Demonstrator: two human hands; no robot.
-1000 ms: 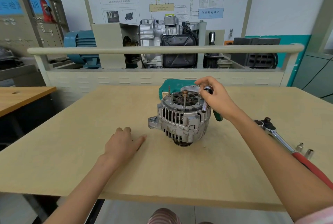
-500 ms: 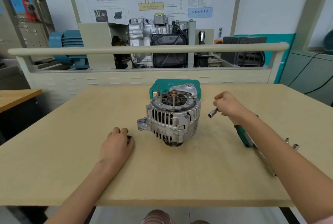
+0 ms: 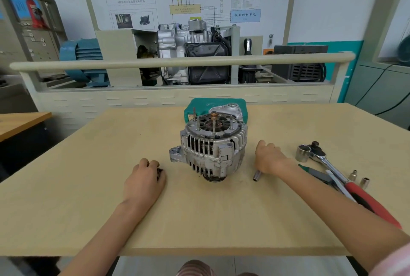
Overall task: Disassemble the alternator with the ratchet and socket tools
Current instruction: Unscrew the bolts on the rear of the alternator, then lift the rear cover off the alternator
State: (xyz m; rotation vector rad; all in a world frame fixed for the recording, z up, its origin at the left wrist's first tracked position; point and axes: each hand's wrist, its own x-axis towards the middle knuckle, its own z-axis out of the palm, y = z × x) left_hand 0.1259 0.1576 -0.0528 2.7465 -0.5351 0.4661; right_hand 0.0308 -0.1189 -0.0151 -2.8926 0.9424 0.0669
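Cast metal: the alternator (image 3: pixel 210 149) is stood upright on its pulley at the middle of the table (image 3: pixel 88 187), between the two hands; a ribbed, slotted grey housing is seen, with a lug at its lower left.
Shaft: a copper-tipped spindle and several thin threaded studs are raised from the alternator's open top face.
Right hand: the right hand (image 3: pixel 269 158) is laid on the tabletop just right of the alternator, fingers curled round a slim tool whose green handle (image 3: pixel 316 173) is shown behind the wrist.
Socket tip: a small cylindrical steel socket (image 3: pixel 256 175) is seen protruding just below the right hand's fingers (whether it is touching the wood cannot be told).
Left hand: the left hand (image 3: pixel 144 178) is rested on the table to the left of the alternator, apart from it, fingers curled over small dark parts (image 3: pixel 160 173); their shape is too hidden to be told.
Ratchet: a chrome ratchet (image 3: pixel 328 164) with a red grip is laid to the right of the right hand, a large shiny socket (image 3: pixel 303 153) being fitted by its head.
Loose sockets: two small sockets (image 3: pixel 359 179) are stood just beyond the ratchet's handle.
Green case: a teal plastic case (image 3: pixel 206 105) is placed behind the alternator.
Table: pale, smooth wood laminate.
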